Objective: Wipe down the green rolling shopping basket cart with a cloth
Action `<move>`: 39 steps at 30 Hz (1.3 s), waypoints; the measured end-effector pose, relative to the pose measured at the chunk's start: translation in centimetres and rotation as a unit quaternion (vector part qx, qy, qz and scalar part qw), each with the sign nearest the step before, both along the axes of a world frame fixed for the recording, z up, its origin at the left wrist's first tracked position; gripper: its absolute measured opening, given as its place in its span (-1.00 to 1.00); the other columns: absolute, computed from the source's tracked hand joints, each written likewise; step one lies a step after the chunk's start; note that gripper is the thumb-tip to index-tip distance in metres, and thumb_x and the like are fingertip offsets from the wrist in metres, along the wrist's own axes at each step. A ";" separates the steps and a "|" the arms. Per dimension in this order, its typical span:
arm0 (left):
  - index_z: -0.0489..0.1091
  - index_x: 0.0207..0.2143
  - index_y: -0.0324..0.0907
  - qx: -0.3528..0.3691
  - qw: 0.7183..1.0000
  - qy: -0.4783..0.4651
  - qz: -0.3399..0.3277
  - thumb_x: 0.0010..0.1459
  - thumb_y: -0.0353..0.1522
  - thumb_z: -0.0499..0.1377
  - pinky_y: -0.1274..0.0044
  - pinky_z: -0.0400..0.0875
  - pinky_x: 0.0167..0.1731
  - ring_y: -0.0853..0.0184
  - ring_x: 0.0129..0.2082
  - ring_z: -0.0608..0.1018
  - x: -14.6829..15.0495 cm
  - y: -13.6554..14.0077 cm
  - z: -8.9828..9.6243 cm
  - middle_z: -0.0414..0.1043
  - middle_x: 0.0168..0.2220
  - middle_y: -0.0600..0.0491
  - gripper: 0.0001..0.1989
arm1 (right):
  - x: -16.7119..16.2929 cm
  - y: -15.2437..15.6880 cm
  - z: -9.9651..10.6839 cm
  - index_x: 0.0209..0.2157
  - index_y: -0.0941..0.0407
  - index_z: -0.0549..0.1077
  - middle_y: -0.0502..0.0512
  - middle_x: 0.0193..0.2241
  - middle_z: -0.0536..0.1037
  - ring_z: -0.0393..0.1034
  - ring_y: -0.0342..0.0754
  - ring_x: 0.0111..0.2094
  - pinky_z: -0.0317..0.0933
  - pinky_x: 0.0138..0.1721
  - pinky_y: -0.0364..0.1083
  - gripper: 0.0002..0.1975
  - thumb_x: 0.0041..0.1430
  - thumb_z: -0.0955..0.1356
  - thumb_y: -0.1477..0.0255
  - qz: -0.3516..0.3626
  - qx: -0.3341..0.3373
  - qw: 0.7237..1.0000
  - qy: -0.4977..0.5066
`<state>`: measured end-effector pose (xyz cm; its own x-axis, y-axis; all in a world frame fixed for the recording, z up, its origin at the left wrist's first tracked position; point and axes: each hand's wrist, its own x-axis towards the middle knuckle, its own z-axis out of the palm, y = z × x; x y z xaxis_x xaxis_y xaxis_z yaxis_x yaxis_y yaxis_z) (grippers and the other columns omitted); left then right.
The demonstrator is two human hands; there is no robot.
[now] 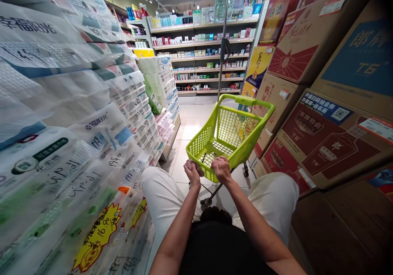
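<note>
On your far left, plastic-wrapped tissue packs (101, 123) rose in a tall stack, well apart from your hands. Next came your left hand (192, 171), its fingers bunched narrow around a crumpled greyish-brown cloth (199, 169), just beside the left corner of the cart's near end. From there the lime-green shopping cart (245, 146) stood straight ahead of you and a little to the right, between your knees and the aisle beyond. Its long axis ran away from you on a slant to the right, from the low end wall near your hands up to the raised handle (245, 101) at the far end. Your right hand (221, 169) was the nearer of the two: it touched the near rim, right of the left hand, with fingers curled over it, though you could not tell whether they gripped the rim or only pressed there. The handle lay beyond both hands, farther right. Past the cart, stacked liquor cartons (337, 135) closed in your right side.
</note>
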<state>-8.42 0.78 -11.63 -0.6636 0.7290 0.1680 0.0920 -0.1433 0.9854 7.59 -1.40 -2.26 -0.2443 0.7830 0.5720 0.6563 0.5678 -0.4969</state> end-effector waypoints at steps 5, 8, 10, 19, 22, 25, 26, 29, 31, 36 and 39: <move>0.28 -0.05 -0.09 0.003 1.000 -0.001 0.011 0.26 -0.24 0.15 0.37 0.37 0.13 0.24 0.06 0.52 -0.9 1.4 0.8 0.44 0.02 -0.07 -0.75 | 0.1 -0.2 0.4 -0.56 0.07 0.47 -0.02 -0.48 0.62 0.41 -0.12 -0.37 0.07 0.09 -0.03 -0.46 0.46 0.09 0.47 -0.002 0.009 1.000 -0.009; 0.29 -0.07 -0.09 -0.021 0.999 -0.027 0.002 0.23 -0.25 0.17 0.36 0.42 0.06 0.22 0.00 0.54 -0.6 0.7 -0.4 0.48 -0.04 -0.07 -0.76 | 0.1 -0.3 0.4 -0.57 0.06 0.47 -0.02 -0.50 0.61 0.42 -0.11 -0.36 0.07 0.09 -0.03 -0.46 0.45 0.11 0.48 -0.006 0.013 1.000 -0.013; 0.31 -0.08 -0.09 -0.033 0.999 -0.040 -0.004 0.23 -0.22 0.17 0.37 0.44 0.01 0.21 -0.04 0.56 -0.8 0.6 -0.5 0.49 -0.09 -0.04 -0.75 | 0.1 -0.2 0.3 -0.58 0.06 0.47 -0.02 -0.51 0.60 0.41 -0.10 -0.36 0.08 0.10 -0.03 -0.47 0.44 0.11 0.48 -0.004 0.010 1.000 -0.009; 0.33 -0.10 -0.10 -0.022 0.999 0.015 0.028 0.23 -0.27 0.16 0.31 0.36 0.15 0.18 0.06 0.50 -2.6 2.6 2.2 0.40 -0.02 -0.08 -0.79 | 0.3 -0.4 0.7 -0.57 0.06 0.41 -0.01 -0.54 0.55 0.36 -0.10 -0.39 0.05 0.15 0.01 -0.47 0.46 0.08 0.41 0.032 0.020 0.999 -0.013; 0.34 -0.11 -0.11 -0.046 0.998 -0.019 0.033 0.23 -0.26 0.16 0.31 0.42 0.09 0.17 0.01 0.54 -2.1 1.9 0.6 0.43 -0.09 -0.07 -0.80 | 0.7 -0.9 1.3 -0.58 0.05 0.41 -0.03 -0.57 0.50 0.34 -0.10 -0.41 0.04 0.18 0.02 -0.47 0.47 0.09 0.39 0.049 0.031 0.998 -0.023; 0.33 -0.10 -0.11 -0.032 0.998 -0.050 0.033 0.25 -0.24 0.16 0.33 0.43 0.08 0.19 0.01 0.55 -2.6 2.4 0.8 0.47 -0.08 -0.06 -0.78 | 1.3 -1.3 1.8 -0.59 0.05 0.38 -0.04 -0.58 0.48 0.33 -0.10 -0.42 0.06 0.18 0.03 -0.47 0.47 0.10 0.36 0.062 0.035 0.997 -0.025; 0.32 -0.09 -0.11 -0.022 0.997 -0.056 0.037 0.25 -0.23 0.15 0.35 0.42 0.10 0.21 0.03 0.55 -3.0 2.9 1.3 0.47 -0.05 -0.06 -0.77 | 1.5 -1.4 1.9 -0.59 0.05 0.37 -0.04 -0.58 0.48 0.33 -0.10 -0.42 0.06 0.19 0.03 -0.47 0.46 0.10 0.36 0.066 0.034 0.997 -0.025; 0.30 -0.05 -0.11 0.002 0.995 -0.090 0.042 0.27 -0.22 0.14 0.38 0.39 0.14 0.24 0.07 0.54 -4.1 4.1 3.0 0.46 0.02 -0.08 -0.74 | 1.9 -1.8 2.0 -0.59 0.05 0.35 -0.03 -0.57 0.47 0.33 -0.09 -0.40 0.05 0.20 0.05 -0.48 0.46 0.09 0.34 0.073 0.023 0.997 -0.020; 0.29 -0.07 -0.11 -0.005 0.993 -0.111 0.036 0.28 -0.19 0.12 0.38 0.41 0.10 0.23 0.02 0.55 -4.0 4.0 3.1 0.48 -0.02 -0.07 -0.75 | 2.1 -2.0 2.0 -0.59 0.06 0.33 -0.03 -0.57 0.46 0.32 -0.09 -0.41 0.05 0.20 0.05 -0.48 0.47 0.09 0.33 0.075 0.018 0.997 -0.015; 0.31 -0.19 -0.10 0.014 0.998 -0.030 0.048 0.24 -0.11 0.16 0.33 0.38 0.10 0.20 -0.06 0.53 -0.9 0.3 0.8 0.46 -0.14 -0.01 -0.73 | 2.6 -2.1 1.8 -0.58 0.06 0.32 -0.04 -0.58 0.45 0.32 -0.10 -0.42 0.07 0.18 0.04 -0.51 0.44 0.11 0.34 0.079 0.018 0.997 -0.006; 0.31 -0.16 -0.10 0.048 0.997 0.034 0.048 0.25 -0.09 0.14 0.33 0.34 0.14 0.19 -0.01 0.51 -0.2 -0.3 0.9 0.43 -0.09 -0.04 -0.71 | 2.9 -1.9 1.7 -0.59 0.06 0.31 -0.04 -0.58 0.45 0.31 -0.10 -0.42 0.06 0.19 0.04 -0.52 0.44 0.11 0.34 0.081 0.013 0.997 -0.004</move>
